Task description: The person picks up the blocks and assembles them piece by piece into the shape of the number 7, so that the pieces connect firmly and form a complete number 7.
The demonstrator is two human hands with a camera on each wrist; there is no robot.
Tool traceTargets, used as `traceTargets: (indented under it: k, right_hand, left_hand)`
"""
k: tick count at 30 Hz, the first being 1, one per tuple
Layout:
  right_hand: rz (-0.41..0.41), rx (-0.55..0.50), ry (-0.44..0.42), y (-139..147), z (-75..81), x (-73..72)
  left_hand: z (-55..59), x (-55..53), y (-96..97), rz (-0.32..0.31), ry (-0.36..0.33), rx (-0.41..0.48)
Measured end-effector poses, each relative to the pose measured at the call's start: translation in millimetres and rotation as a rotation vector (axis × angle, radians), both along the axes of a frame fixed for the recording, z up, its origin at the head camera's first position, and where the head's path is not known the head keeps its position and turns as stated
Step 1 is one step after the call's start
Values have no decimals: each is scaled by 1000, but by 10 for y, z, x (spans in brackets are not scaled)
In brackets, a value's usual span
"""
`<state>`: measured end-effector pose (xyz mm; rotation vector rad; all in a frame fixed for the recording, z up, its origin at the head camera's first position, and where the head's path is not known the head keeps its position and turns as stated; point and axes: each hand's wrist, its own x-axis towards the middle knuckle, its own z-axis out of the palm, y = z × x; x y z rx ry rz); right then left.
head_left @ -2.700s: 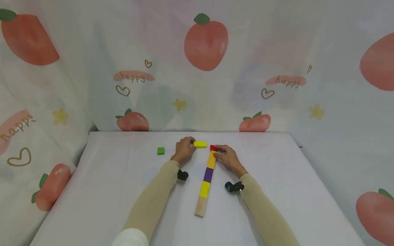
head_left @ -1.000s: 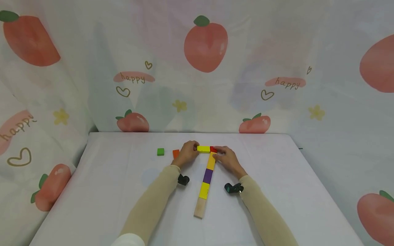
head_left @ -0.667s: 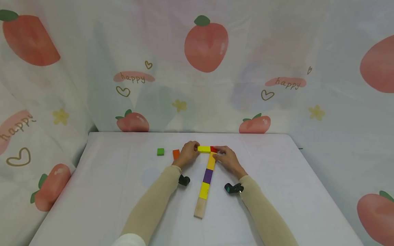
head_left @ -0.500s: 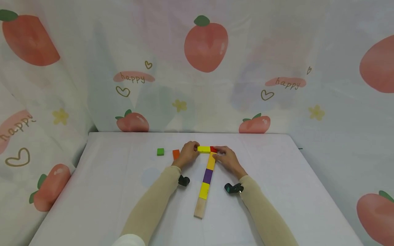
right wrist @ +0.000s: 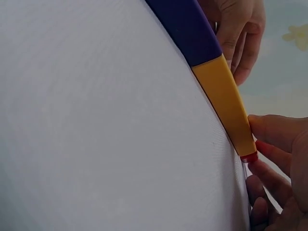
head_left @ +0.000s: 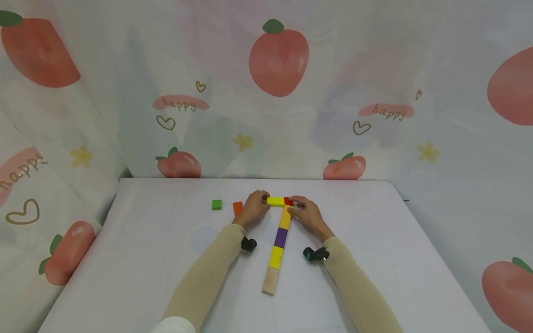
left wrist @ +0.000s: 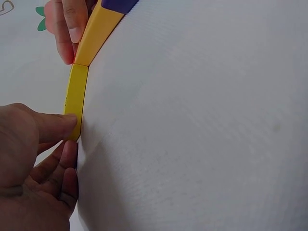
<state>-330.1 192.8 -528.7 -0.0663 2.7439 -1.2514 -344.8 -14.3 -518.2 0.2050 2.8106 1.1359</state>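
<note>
My left hand pinches the left end of a yellow block between thumb and fingers. The block's other end meets a small red block, partly covered by my right hand. In the right wrist view, the right thumb touches the side of an orange-yellow block while the fingers bear on the red block. From there a row runs towards me: a purple block, a second yellow block and a plain wooden block, end to end on the table.
A green block lies on the white-covered table, left of the hands. Closer to the left hand lies an orange block, partly hidden by it. A printed curtain stands behind the table.
Since the earliest frame, the left hand has brought the yellow block right and slightly nearer, closing the gap to the red block. The orange block came into view. Lately both hands stay put.
</note>
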Motion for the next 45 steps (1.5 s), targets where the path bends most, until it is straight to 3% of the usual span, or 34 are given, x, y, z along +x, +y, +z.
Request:
traceTargets:
  k: [15, 27, 45]
  right_hand:
    - [-10, -3, -14, 23, -31, -3]
    - [-21, 7, -12, 16, -40, -5]
    - [1, 6, 30, -7, -15, 3]
  left_hand:
    - [-40, 5, -1, -3, 12, 26]
    - [-11, 29, 20, 10, 1, 6]
    - [-16, 36, 14, 16, 15, 8]
